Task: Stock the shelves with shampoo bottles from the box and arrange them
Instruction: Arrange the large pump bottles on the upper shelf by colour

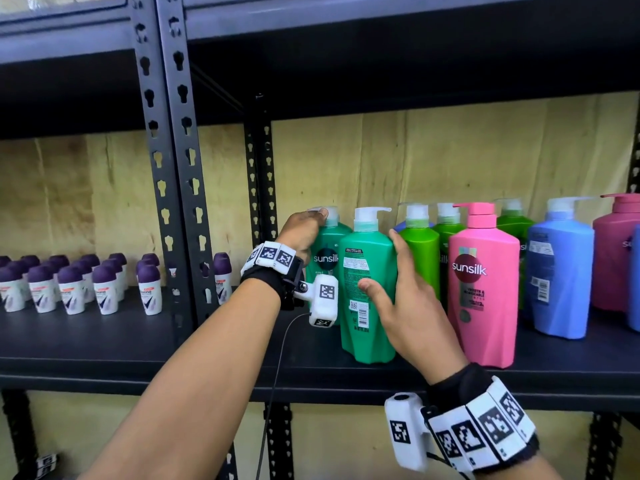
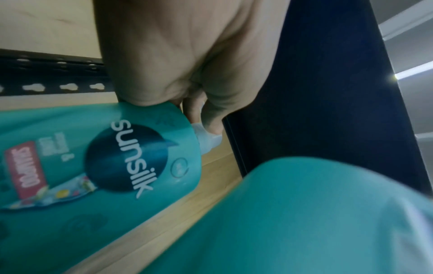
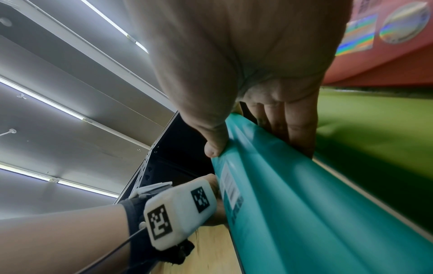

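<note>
Two teal Sunsilk pump bottles stand at the left end of the black shelf (image 1: pixel 242 358). My left hand (image 1: pixel 313 220) grips the white pump and neck of the rear teal bottle (image 1: pixel 329 261), whose logo faces me (image 2: pixel 117 157); its fingers curl around the pump (image 2: pixel 208 135). My right hand (image 1: pixel 388 271) holds the front teal bottle (image 1: pixel 363 327), which is turned back label outward. The thumb (image 3: pixel 213 148) presses on that label face, and the fingers reach into the gap beside the lime green bottle (image 1: pixel 419 258). Both bottles stand upright on the shelf.
To the right stand more lime green bottles, a pink Sunsilk bottle (image 1: pixel 485 282), a blue one (image 1: pixel 561 271) and another pink one (image 1: pixel 616 254). A perforated upright (image 1: pixel 173 168) divides off the left bay, which holds several purple-capped roll-ons (image 1: pixel 69 285). Another shelf hangs overhead.
</note>
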